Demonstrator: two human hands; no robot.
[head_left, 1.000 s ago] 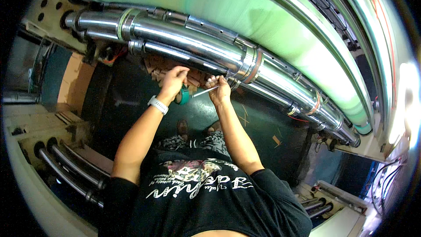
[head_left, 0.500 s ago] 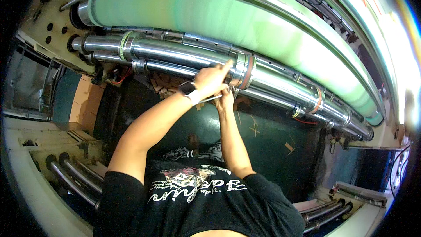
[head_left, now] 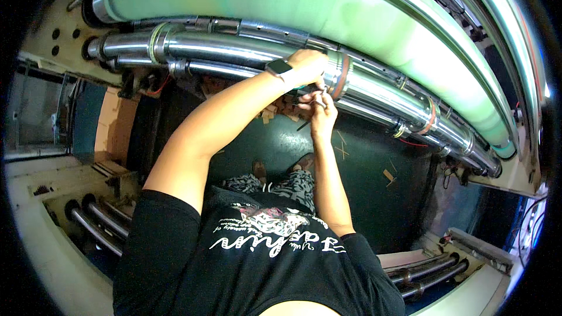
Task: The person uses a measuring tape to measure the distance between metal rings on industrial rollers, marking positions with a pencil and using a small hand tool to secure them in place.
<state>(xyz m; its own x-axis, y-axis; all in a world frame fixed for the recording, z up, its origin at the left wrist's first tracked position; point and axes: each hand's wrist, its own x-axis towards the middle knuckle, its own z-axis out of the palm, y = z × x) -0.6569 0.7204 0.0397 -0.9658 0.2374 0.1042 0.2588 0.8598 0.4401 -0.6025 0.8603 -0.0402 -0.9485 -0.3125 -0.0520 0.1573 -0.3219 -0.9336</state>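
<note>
My left hand (head_left: 308, 67), with a dark watch above it on the wrist, curls over the steel shaft (head_left: 228, 48) against the metal collar (head_left: 333, 70). Its fingertips point down at the collar's near side, partly hidden. Just below, my right hand (head_left: 323, 112) is raised with its fingers pinched around a thin dark rod-like tool (head_left: 302, 126). The tool slants down to the left out of the hand; its other end is hidden by the fingers. A reddish-brown ring (head_left: 342, 76) circles the shaft right beside the collar.
Behind the shaft lies a wide pale green roller (head_left: 246, 0). A second collar with a brown ring (head_left: 432, 114) sits farther right, and a pale ring (head_left: 156, 42) at left. Thinner bars run below. Scraps (head_left: 389, 174) lie on the dark green floor (head_left: 363, 164).
Both hands have shifted right and slightly up in the picture. The left index finger, stretched out before, is now curled down. The right hand has turned, showing its fingers and the tool below them.
</note>
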